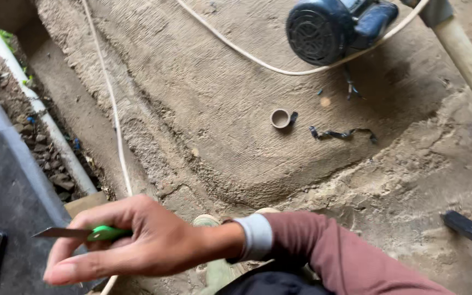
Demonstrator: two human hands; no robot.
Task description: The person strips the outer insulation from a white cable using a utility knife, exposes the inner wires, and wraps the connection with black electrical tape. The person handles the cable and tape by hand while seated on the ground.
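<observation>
Your right hand [137, 246] pinches the green knife [86, 234], blade pointing left, fingers curled round its handle above the concrete [203, 109].

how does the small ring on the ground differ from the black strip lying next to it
The small ring is pale tan, round and hollow; the black strip is dark, long and crooked. The ring stands compact on its edge-face with its opening up, while the strip sprawls flat. Both lie apart on the rough concrete slab, untouched by any hand.
</observation>
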